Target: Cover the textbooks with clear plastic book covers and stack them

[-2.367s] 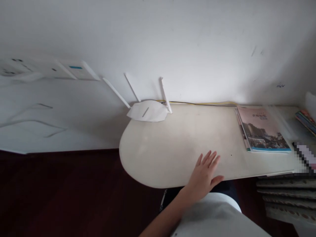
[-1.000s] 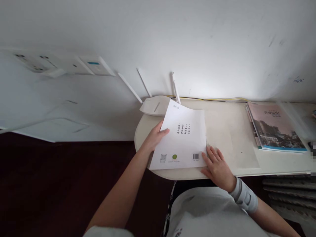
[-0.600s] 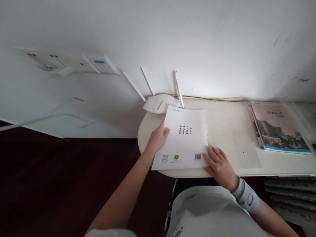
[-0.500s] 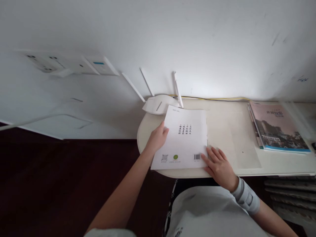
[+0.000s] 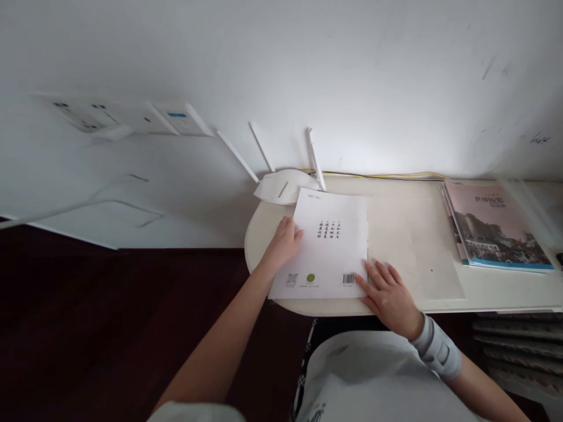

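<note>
A white book (image 5: 328, 258), its back cover up, lies on the left end of the cream table (image 5: 396, 228). The cover shows columns of dark characters, a green round mark and a barcode. At the book's left edge, my left hand (image 5: 284, 243) is closed, thumb on the cover and fingers curled by the edge, partly hidden. My right hand (image 5: 389, 296) lies flat with fingers spread, its fingertips touching the lower right edge beside the barcode. A grey band is around the right wrist.
A white router (image 5: 284, 187) with upright antennas stands just behind the book. Yellow and black cables (image 5: 382, 176) run along the wall. A stack of books (image 5: 497, 228) lies at the right, and a clear sheet (image 5: 431, 258) is on the table. Wall sockets (image 5: 180, 120) are at left.
The book's near edge has shifted very slightly, and it seems to lie a little flatter. Both hands have moved only slightly with it.
</note>
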`<state>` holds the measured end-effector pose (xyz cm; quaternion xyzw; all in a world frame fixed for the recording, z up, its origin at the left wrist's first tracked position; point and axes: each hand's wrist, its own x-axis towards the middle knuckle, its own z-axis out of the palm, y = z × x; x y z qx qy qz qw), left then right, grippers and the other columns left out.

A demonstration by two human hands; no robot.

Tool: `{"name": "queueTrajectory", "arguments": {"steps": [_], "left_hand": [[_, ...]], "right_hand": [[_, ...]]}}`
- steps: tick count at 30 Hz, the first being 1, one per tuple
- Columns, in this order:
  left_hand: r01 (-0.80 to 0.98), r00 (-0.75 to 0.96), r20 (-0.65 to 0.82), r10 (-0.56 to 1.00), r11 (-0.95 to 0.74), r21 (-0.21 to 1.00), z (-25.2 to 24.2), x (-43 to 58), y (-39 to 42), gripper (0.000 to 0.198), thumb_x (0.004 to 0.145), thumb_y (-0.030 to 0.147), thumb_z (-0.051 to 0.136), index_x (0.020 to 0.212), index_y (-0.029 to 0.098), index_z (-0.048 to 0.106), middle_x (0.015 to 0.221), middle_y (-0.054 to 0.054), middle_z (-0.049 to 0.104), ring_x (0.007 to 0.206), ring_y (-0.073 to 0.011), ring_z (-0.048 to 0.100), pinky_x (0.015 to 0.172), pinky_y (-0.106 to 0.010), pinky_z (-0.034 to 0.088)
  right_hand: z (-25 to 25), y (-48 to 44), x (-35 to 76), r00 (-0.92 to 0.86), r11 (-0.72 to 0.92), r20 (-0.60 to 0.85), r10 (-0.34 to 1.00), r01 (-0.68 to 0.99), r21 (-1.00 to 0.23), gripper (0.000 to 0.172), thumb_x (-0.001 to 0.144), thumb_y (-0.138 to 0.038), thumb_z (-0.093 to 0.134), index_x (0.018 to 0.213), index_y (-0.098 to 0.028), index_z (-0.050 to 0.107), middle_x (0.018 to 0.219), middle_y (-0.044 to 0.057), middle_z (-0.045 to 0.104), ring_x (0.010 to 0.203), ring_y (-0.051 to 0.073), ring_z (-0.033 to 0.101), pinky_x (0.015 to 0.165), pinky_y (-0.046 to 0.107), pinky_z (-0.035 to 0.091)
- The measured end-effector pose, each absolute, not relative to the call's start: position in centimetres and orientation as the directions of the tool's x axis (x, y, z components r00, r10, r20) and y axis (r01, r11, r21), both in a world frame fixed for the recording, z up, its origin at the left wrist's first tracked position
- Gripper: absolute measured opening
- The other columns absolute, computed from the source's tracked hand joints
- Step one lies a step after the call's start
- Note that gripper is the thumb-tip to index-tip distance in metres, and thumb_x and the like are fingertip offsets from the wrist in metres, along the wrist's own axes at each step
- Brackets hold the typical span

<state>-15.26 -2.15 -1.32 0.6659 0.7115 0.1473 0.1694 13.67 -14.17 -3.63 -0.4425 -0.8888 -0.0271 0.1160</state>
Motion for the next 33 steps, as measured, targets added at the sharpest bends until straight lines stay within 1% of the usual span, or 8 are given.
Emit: {"name": "queueTrajectory", "arguments": {"steps": [3,8,12,17,22,27,30,33], "left_hand": [[0.907,-0.096,-0.056,0.994,0.111,0.406,-1.7,-15.5,-2.0,0.048,0.088,0.029,0.032,0.128,0.003,0.038,0.145,-0.023,0.028,0.138,-0.0324,0.017,0.110,-0.046,0.021],[0.911,-0.085,-0.037,0.996,0.093,0.403,-1.6,-15.8,-2.1,0.045,0.089,0.029,0.033,0.128,0.009,0.041,0.141,-0.018,0.037,0.137,-0.0310,0.022,0.109,-0.046,0.025],[0.939,-0.073,0.011,0.997,0.065,0.337,-1.0,-15.6,-2.4,0.044,0.089,0.029,0.030,0.125,0.007,0.044,0.141,-0.018,0.037,0.136,-0.0308,0.024,0.109,-0.045,0.025],[0.960,0.015,0.012,1.000,-0.018,0.278,-0.4,-15.0,-2.8,0.036,0.090,0.028,0.028,0.110,0.013,0.054,0.125,-0.013,0.053,0.128,-0.0287,0.037,0.103,-0.043,0.034],[0.966,-0.073,0.015,0.997,0.067,0.250,-0.5,-14.9,-2.6,0.035,0.088,0.027,0.030,0.108,0.008,0.053,0.123,-0.021,0.051,0.124,-0.0341,0.039,0.098,-0.048,0.035],[0.959,-0.053,0.020,0.998,0.046,0.279,-0.4,-15.0,-2.6,0.032,0.087,0.026,0.031,0.103,0.013,0.056,0.118,-0.016,0.056,0.120,-0.0295,0.044,0.098,-0.044,0.037],[0.930,-0.078,0.057,0.995,0.052,0.364,0.2,-14.9,-2.8,0.036,0.087,0.027,0.031,0.109,0.012,0.056,0.127,-0.015,0.053,0.124,-0.0283,0.042,0.102,-0.041,0.034],[0.759,-0.110,0.082,0.991,0.030,0.651,1.9,-15.0,-3.6,0.042,0.086,0.036,0.039,0.119,0.015,0.053,0.125,-0.012,0.056,0.116,-0.0278,0.051,0.098,-0.041,0.039]], "right_hand": [[-3.6,-14.2,13.7,-0.579,0.605,0.236,0.781,0.794,-0.056,0.048,0.091,-0.037,0.045,0.138,-0.030,0.039,0.145,0.006,0.036,0.131,0.028,0.033,0.103,0.046,0.028],[-3.4,-14.2,13.6,-0.571,0.600,0.244,0.784,0.797,-0.064,0.047,0.090,-0.036,0.047,0.136,-0.030,0.041,0.144,0.007,0.037,0.130,0.027,0.034,0.103,0.046,0.028],[-3.4,-14.2,13.5,-0.571,0.601,0.249,0.783,0.796,-0.066,0.046,0.090,-0.035,0.046,0.136,-0.030,0.041,0.143,0.007,0.038,0.130,0.027,0.034,0.103,0.046,0.028],[-3.4,-14.2,13.5,-0.573,0.603,0.245,0.782,0.795,-0.066,0.045,0.091,-0.035,0.045,0.136,-0.030,0.041,0.144,0.007,0.038,0.130,0.028,0.035,0.102,0.046,0.030],[-3.3,-14.2,13.5,-0.569,0.600,0.246,0.784,0.798,-0.066,0.046,0.091,-0.035,0.044,0.136,-0.030,0.041,0.143,0.006,0.038,0.129,0.028,0.036,0.103,0.046,0.030],[-3.4,-14.2,13.6,-0.570,0.600,0.243,0.785,0.797,-0.071,0.046,0.090,-0.035,0.046,0.136,-0.030,0.041,0.144,0.007,0.038,0.129,0.028,0.035,0.103,0.046,0.029],[-3.4,-14.2,13.6,-0.568,0.600,0.244,0.786,0.797,-0.074,0.047,0.090,-0.035,0.046,0.136,-0.030,0.041,0.143,0.007,0.038,0.129,0.028,0.035,0.103,0.046,0.029],[-3.5,-14.2,13.5,-0.569,0.602,0.247,0.785,0.794,-0.083,0.047,0.090,-0.035,0.046,0.136,-0.030,0.041,0.144,0.007,0.038,0.129,0.028,0.035,0.103,0.047,0.029]]}}
